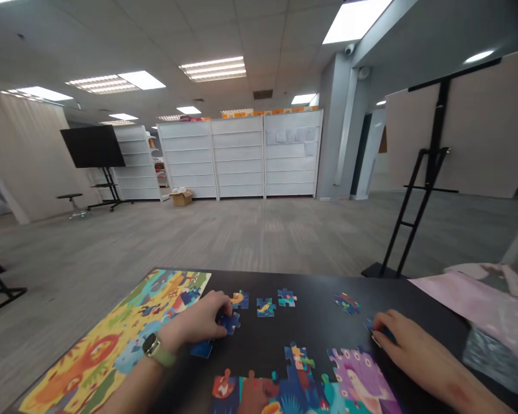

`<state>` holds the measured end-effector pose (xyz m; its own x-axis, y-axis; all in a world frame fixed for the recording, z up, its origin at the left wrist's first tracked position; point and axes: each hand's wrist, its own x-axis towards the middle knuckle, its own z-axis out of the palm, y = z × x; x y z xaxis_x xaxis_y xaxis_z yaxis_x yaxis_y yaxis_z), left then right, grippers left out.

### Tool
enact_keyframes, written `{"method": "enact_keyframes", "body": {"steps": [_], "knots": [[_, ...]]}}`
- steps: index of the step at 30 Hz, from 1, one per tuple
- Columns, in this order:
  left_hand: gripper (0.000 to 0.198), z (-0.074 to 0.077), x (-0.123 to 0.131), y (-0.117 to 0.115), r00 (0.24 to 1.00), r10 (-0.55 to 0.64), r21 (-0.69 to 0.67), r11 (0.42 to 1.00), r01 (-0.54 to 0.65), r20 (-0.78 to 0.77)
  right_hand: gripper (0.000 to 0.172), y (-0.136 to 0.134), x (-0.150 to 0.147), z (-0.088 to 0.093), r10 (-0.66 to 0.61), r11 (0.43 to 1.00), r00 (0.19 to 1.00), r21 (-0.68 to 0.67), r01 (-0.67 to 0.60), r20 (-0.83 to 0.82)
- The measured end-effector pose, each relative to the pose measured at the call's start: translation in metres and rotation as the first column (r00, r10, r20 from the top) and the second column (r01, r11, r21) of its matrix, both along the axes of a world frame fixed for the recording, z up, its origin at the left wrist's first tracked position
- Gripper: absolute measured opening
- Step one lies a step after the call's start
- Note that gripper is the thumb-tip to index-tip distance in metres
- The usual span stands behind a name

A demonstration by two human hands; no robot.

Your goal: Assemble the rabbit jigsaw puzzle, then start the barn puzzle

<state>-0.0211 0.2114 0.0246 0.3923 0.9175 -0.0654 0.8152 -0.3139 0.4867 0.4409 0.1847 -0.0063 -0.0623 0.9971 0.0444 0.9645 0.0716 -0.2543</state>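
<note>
My left hand (198, 322), with a watch on the wrist, rests on the black table (311, 339), fingers curled around a blue puzzle piece (231, 322). Another blue piece (201, 349) lies just under that wrist. My right hand (408, 345) lies at the right, fingertips pinched on a small blue piece (371, 326). Three loose pieces (265, 306) sit beyond my left hand, and one more piece (347, 303) lies further right. A partly assembled puzzle section (302, 385) lies at the near edge between my hands.
A colourful picture sheet (112, 345) covers the table's left part. Pink cloth or bag (479, 305) lies at the right end. Beyond the table are open grey floor, a black easel stand (414, 213), white shelving, a cardboard box and a screen on a stand.
</note>
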Motion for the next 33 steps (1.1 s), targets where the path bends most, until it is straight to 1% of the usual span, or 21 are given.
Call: {"method": "enact_keyframes", "body": {"steps": [4,5,7,8,10,12,14,17,21,25,28,33], "knots": [[0.047,0.005,0.001,-0.001,0.990,0.017,-0.042,0.999,-0.011,0.143,0.019,-0.004,-0.002,0.002,-0.005,0.999,1.000,0.042,0.005,0.001],[0.046,0.005,0.004,-0.001,0.982,0.017,-0.058,0.998,-0.006,0.188,0.018,-0.004,-0.003,0.002,-0.008,0.999,1.000,0.052,0.008,-0.002],[0.037,0.003,0.016,-0.003,0.956,0.015,-0.104,0.994,0.016,0.292,0.018,-0.005,-0.004,0.003,-0.008,0.998,1.000,0.058,0.008,-0.008],[0.035,0.000,0.024,-0.005,0.937,0.016,-0.130,0.991,0.031,0.349,0.018,-0.006,-0.004,0.004,-0.008,0.998,1.000,0.058,0.008,-0.009],[0.039,-0.008,0.044,-0.009,0.891,0.027,-0.181,0.981,0.063,0.454,0.019,-0.007,-0.005,0.006,-0.004,0.999,1.000,0.049,0.004,-0.002],[0.041,-0.017,0.061,-0.015,0.851,0.042,-0.221,0.971,0.089,0.524,0.019,-0.009,-0.007,0.009,-0.005,0.999,1.000,0.037,0.004,0.016],[0.039,-0.025,0.074,-0.020,0.826,0.054,-0.235,0.967,0.097,0.561,0.019,-0.010,-0.008,0.011,-0.005,0.999,1.000,0.032,0.004,0.025],[0.033,-0.030,0.081,-0.025,0.809,0.069,-0.228,0.970,0.082,0.584,0.019,-0.011,-0.009,0.012,-0.008,0.999,0.999,0.031,0.007,0.035],[0.029,-0.031,0.079,-0.024,0.807,0.086,-0.256,0.963,0.082,0.584,0.019,-0.010,-0.010,0.010,-0.017,0.999,0.998,0.038,0.014,0.059],[0.030,-0.029,0.068,-0.018,0.814,0.100,-0.309,0.946,0.101,0.572,0.019,-0.010,-0.010,0.011,-0.013,0.999,0.999,0.030,0.011,0.052],[0.034,-0.024,0.053,-0.012,0.829,0.095,-0.368,0.920,0.139,0.551,0.019,-0.010,-0.009,0.012,-0.008,1.000,0.999,0.020,0.007,0.052],[0.039,-0.010,0.033,-0.007,0.879,0.044,-0.460,0.864,0.205,0.475,0.020,-0.008,-0.007,0.009,0.003,0.999,0.999,0.037,-0.004,0.052]]}}
